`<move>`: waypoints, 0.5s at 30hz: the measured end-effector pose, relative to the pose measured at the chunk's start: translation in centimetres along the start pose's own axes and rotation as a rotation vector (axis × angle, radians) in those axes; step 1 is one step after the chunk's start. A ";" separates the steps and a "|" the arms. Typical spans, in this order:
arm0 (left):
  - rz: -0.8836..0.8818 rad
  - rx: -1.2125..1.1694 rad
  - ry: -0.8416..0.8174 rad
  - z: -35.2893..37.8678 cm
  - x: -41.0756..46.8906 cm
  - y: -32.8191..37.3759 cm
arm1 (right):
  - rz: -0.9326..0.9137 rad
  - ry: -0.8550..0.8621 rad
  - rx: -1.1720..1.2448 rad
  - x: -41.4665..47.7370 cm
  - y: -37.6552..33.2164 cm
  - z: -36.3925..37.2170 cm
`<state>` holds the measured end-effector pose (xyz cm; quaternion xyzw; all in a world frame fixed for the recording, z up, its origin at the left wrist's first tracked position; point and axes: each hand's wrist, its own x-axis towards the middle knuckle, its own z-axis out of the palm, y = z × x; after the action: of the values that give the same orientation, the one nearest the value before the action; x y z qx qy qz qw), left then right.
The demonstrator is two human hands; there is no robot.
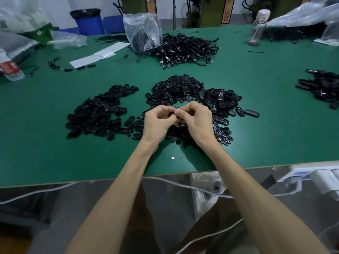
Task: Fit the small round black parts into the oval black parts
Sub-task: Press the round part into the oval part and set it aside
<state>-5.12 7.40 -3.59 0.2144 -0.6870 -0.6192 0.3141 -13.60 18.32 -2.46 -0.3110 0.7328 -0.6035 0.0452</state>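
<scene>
A small black plastic part [171, 114], mostly hidden, is pinched between my left hand [158, 121] and right hand [197, 119] over the middle of the matte green counter [55, 162]. Just beyond lies a heap of small round black parts [176, 87]. Glossy oval black shells [97, 112] pile toward the left edge, and tangled black cables [185, 50] toward the far edge.

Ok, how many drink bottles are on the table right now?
2. A red-labelled bottle sits at the left edge of the table; a pink-capped bottle stands far right, beside the plastic bags. Bags may hide others.
</scene>
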 end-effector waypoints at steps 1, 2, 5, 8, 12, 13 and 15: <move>0.002 0.003 0.002 0.0 0.0 0.1 | 0.003 -0.003 0.000 0.0 0.0 0.0; 0.003 0.006 0.005 0.0 0.0 0.1 | 0.004 -0.005 -0.001 0.0 0.0 0.0; -0.001 0.007 0.011 -0.1 -0.1 0.1 | -0.009 0.001 -0.002 0.0 -0.1 -0.1; -0.002 0.003 0.011 -0.1 0.0 0.0 | -0.015 0.007 -0.010 -0.1 -0.2 0.0; 0.006 -0.036 -0.026 -0.4 0.0 0.0 | -0.023 0.020 -0.014 -0.2 -0.1 -0.1; 0.006 -0.055 -0.038 -0.5 0.0 0.0 | -0.024 0.028 -0.010 -0.2 -0.1 -0.1; 0.001 -0.083 -0.038 -0.6 0.0 0.1 | -0.014 0.025 0.015 -0.2 -0.1 -0.2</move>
<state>-4.63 6.97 -3.49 0.1892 -0.6664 -0.6511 0.3100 -13.50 18.60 -2.42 -0.3081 0.7265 -0.6133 0.0342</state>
